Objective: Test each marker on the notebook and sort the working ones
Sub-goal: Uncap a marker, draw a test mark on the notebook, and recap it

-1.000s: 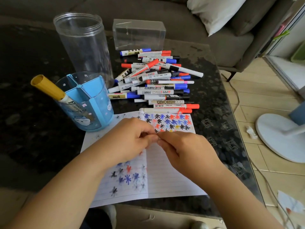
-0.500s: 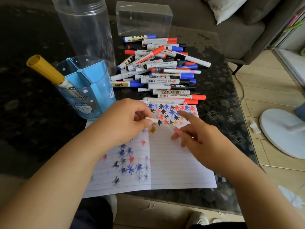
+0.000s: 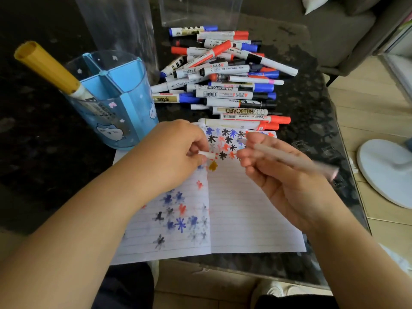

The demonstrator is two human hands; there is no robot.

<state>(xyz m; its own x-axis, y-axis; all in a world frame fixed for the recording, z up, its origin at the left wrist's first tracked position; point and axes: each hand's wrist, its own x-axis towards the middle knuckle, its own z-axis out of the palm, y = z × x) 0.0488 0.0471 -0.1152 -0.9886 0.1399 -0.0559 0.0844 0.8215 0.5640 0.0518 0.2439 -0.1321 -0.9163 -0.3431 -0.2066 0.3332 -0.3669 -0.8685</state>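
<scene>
1. Dark speckled stone-look table top (image 3: 312, 103) carries everything; grey sofa (image 3: 330, 34) behind it, pale wood floor w/ a round white fan base (image 3: 385, 170) off to the right.
2. Open lined white paper notebook (image 3: 245, 219) lies flat at the near table edge; both pages carry small star scribbles in blue, black and red, plus one ochre blot by the centre fold.
3. Tall clear plastic jar (image 3: 118, 25) and clear rectangular plastic box (image 3: 200, 10) stand at the far side (tops cut off by the frame).
4. Blue translucent plastic pen cup w/ inner dividers (image 3: 124, 103) stands just left of the notebook's far corner; one fat marker w/ a mustard-yellow cap (image 3: 46, 65) leans in its left compartment, cap up.
5. Loose pile of whiteboard markers, white barrels w/ red, blue and black caps (image 3: 223, 79), lies between box and notebook, approx. all lengthwise left-right.
6. Left hand (image 3: 176, 152) hovers over the fold, fingers curled, pinching a small white marker cap (image 3: 207, 154) at thumb and fingertips.
7. Right hand (image 3: 278, 172) is palm-up over the right page, fingers curled round a slim pale uncapped marker (image 3: 287, 157) (motion-blurred), tip pointing left toward the cap, not touching the paper.
</scene>
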